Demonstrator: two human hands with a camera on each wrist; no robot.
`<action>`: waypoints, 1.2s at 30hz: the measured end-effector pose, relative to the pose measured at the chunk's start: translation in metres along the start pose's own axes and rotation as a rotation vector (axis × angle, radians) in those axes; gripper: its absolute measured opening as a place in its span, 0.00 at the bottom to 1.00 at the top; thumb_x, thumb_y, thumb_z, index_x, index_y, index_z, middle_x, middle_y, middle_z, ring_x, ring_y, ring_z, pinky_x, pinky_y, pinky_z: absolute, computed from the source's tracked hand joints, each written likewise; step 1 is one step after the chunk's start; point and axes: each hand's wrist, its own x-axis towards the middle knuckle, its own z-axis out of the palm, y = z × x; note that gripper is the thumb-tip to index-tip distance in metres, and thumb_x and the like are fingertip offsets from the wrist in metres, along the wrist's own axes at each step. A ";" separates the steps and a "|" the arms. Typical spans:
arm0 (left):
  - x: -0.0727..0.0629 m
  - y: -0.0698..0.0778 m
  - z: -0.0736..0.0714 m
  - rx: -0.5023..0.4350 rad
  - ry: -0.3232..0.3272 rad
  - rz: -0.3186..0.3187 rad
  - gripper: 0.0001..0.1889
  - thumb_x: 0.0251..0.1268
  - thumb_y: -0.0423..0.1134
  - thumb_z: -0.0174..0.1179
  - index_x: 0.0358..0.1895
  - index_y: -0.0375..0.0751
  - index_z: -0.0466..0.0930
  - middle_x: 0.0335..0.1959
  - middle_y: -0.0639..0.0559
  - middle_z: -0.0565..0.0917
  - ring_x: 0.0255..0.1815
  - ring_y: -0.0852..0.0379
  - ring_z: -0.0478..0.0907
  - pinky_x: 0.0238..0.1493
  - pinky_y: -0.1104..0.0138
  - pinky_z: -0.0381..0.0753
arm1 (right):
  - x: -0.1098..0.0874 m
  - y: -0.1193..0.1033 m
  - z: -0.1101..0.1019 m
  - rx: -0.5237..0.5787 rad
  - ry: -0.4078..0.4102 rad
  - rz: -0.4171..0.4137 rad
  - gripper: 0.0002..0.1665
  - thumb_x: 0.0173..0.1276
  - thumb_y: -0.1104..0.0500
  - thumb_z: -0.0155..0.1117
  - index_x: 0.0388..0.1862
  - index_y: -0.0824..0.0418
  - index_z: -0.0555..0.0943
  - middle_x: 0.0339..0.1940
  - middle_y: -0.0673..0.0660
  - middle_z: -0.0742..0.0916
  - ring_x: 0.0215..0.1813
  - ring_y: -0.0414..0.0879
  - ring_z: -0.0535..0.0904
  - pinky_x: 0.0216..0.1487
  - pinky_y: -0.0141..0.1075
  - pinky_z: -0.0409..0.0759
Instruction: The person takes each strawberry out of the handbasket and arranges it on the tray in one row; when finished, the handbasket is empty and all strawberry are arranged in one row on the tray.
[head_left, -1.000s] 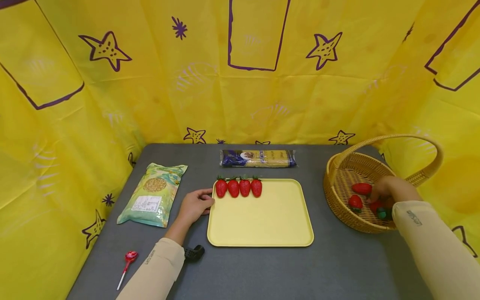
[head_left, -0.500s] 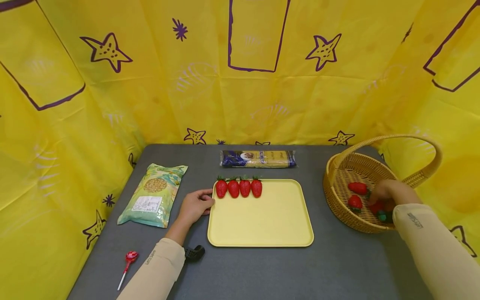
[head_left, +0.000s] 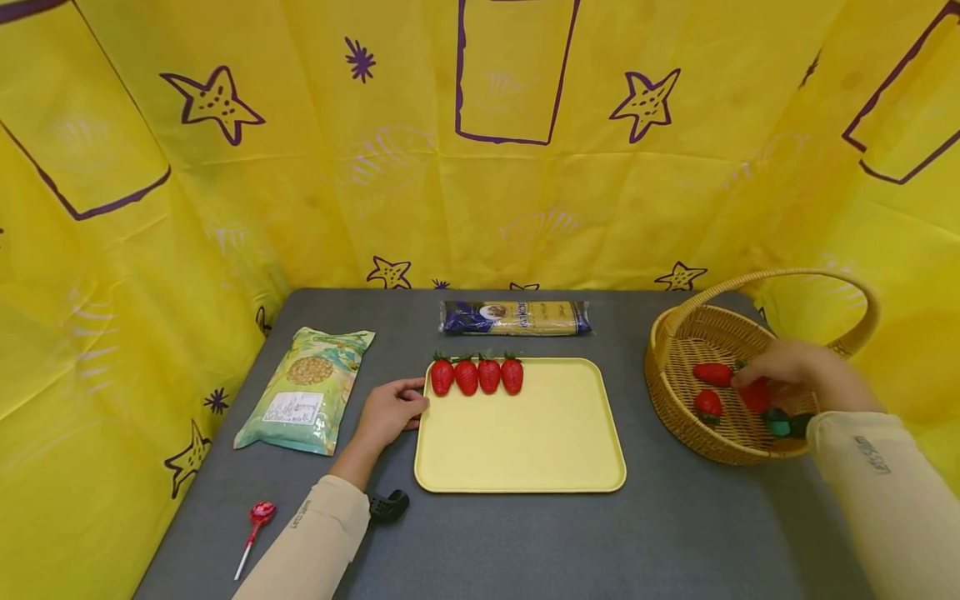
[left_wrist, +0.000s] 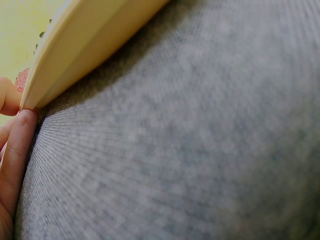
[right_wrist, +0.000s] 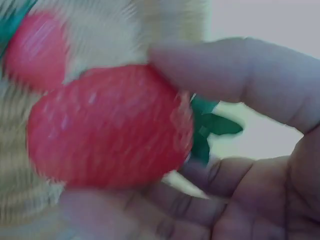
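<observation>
My right hand (head_left: 798,372) is inside the wicker basket (head_left: 656,392), gripping a red strawberry (right_wrist: 110,127) with green leaves between thumb and fingers. Two more strawberries (head_left: 712,374) lie beside that hand on the basket floor. At the tray's left edge, my left hand (head_left: 392,410) pinches the rim of the pale yellow tray (head_left: 525,450); the left wrist view has its fingertips (left_wrist: 27,120) right at the rim. Several strawberries (head_left: 467,377) stand in a row along the tray's back left, leaves toward the far edge.
A green-and-yellow bag (head_left: 307,392) lies left of the tray, and a long blue-and-yellow packet (head_left: 515,317) lies behind it. A red lollipop (head_left: 257,525) is at the front left. Patterned yellow cloth (head_left: 487,192) surrounds the grey table (head_left: 517,542).
My right hand has shifted slightly up and to the right with a strawberry in its grip. A loose strawberry in the basket has slid a little left. The left hand stays at the tray.
</observation>
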 end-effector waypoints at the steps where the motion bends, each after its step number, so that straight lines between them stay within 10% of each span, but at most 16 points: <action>1: 0.000 0.000 0.000 0.002 0.000 0.000 0.21 0.57 0.33 0.67 0.56 0.40 0.83 0.34 0.46 0.80 0.28 0.56 0.79 0.28 0.64 0.85 | -0.003 -0.006 -0.001 0.009 -0.014 -0.045 0.17 0.65 0.54 0.66 0.30 0.68 0.77 0.28 0.55 0.82 0.33 0.48 0.77 0.37 0.38 0.79; 11: 0.000 0.000 0.000 0.013 0.004 0.000 0.21 0.56 0.33 0.67 0.56 0.40 0.83 0.34 0.47 0.80 0.28 0.57 0.79 0.28 0.65 0.85 | -0.011 -0.081 0.027 0.133 0.018 -0.296 0.36 0.69 0.53 0.65 0.61 0.78 0.64 0.47 0.63 0.81 0.43 0.56 0.84 0.47 0.46 0.84; 21: 0.000 -0.001 -0.001 0.010 -0.001 0.004 0.21 0.56 0.34 0.66 0.55 0.40 0.83 0.34 0.47 0.80 0.27 0.56 0.79 0.28 0.65 0.85 | 0.014 -0.126 0.074 0.127 0.010 -0.295 0.29 0.63 0.55 0.72 0.51 0.75 0.73 0.43 0.64 0.83 0.39 0.52 0.84 0.44 0.44 0.85; 36: 0.001 -0.001 0.000 0.009 0.011 0.003 0.21 0.56 0.34 0.67 0.55 0.41 0.84 0.34 0.47 0.80 0.28 0.56 0.79 0.28 0.64 0.85 | 0.105 -0.157 0.152 0.251 0.108 -0.202 0.26 0.65 0.65 0.68 0.59 0.75 0.73 0.52 0.70 0.80 0.44 0.55 0.84 0.46 0.44 0.84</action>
